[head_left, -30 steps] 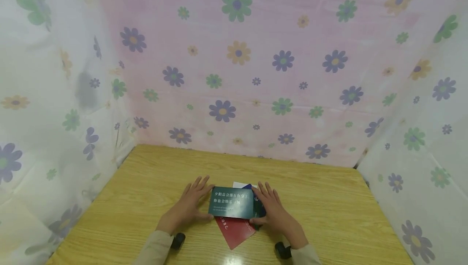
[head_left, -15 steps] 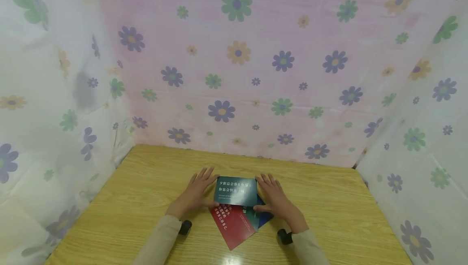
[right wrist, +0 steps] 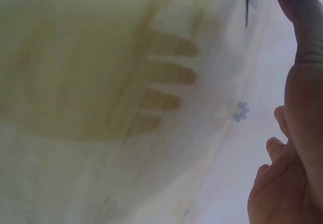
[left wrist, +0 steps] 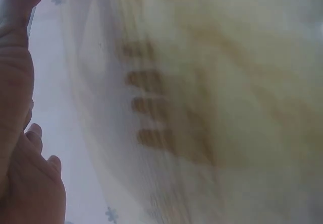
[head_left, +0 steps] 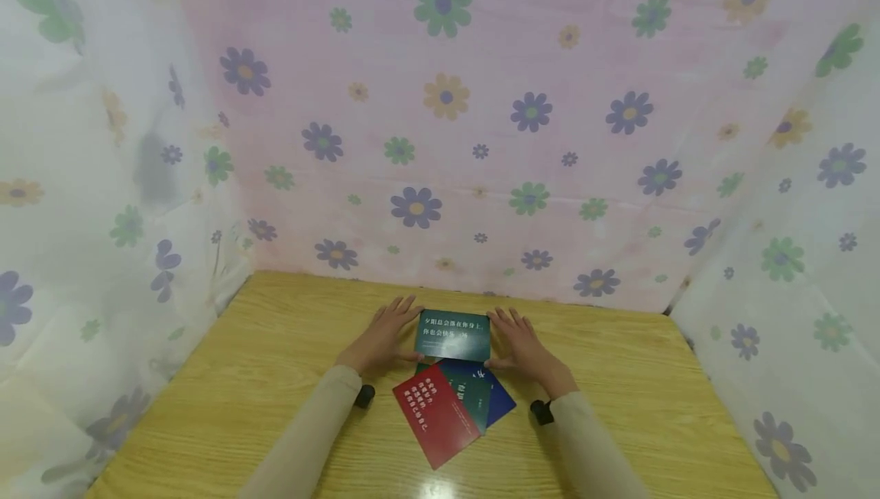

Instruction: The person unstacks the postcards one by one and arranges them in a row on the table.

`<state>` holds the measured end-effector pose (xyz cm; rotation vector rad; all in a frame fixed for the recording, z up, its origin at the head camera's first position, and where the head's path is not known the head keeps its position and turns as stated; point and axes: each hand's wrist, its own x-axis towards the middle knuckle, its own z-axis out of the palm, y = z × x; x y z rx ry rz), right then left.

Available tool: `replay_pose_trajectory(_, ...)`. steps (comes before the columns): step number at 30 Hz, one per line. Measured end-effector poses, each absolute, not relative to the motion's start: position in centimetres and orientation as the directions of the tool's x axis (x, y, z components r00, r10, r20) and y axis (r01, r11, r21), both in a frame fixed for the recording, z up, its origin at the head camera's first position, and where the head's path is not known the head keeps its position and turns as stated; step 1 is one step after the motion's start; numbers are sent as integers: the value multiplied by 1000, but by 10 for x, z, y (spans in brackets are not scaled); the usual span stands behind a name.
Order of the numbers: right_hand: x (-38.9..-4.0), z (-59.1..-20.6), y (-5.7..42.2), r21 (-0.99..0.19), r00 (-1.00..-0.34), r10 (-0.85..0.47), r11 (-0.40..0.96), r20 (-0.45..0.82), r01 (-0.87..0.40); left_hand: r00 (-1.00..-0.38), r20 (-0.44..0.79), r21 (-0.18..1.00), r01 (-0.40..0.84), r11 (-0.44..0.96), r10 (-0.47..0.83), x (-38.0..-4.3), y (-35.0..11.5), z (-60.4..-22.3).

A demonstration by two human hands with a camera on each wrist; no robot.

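Observation:
A dark green card (head_left: 452, 336) with white lettering is held between my two hands in the head view. My left hand (head_left: 382, 338) grips its left side, fingertips by the far corner and thumb by the near one. On the opposite side my right hand (head_left: 524, 350) holds it the same way. Just below lie a red card (head_left: 433, 419), a second green card (head_left: 476, 400) and a blue card (head_left: 503, 403), fanned and overlapping. The held card's near edge overlaps them in this view. Both wrist views show mostly thumb and palm, with finger shadows on the table.
The wooden table (head_left: 289, 407) carries the cards near its middle. Flower-printed cloth (head_left: 474, 124) hangs behind it and along both sides. Dark wrist cameras (head_left: 364, 396) sit under the cuffs of the beige sleeves (head_left: 312, 430).
Both hands have slid the green card away from the body and slightly right. The second green card and the blue card now show beside the red one, which has stayed in place.

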<state>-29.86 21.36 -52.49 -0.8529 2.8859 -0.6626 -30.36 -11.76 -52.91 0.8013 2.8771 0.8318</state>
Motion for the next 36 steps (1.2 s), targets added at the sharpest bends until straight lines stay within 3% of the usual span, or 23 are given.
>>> replay_pose_trajectory(4, -315, -529, 220, -406, -854, -519, 772, 44, -490, -863, 80, 537, 459, 708, 499, -320, -111, -535)
replay_pose_trajectory(13, -344, -533, 225, -428, -858, -513, 780, -19, -456, -857, 27, 482, 462, 744, 515, -356, -104, -546)
replay_pose_trajectory(27, -360, -532, 231, -418, -861, -490, 817, -138, -398, -860, -54, 522, 408, 749, 507, -358, -94, -537)
replay_pose_trajectory(36, -359, -527, 227, -362, -856, -449, 866, -258, -346, -839, -141, 451, 418, 788, 525, -365, -95, -535)
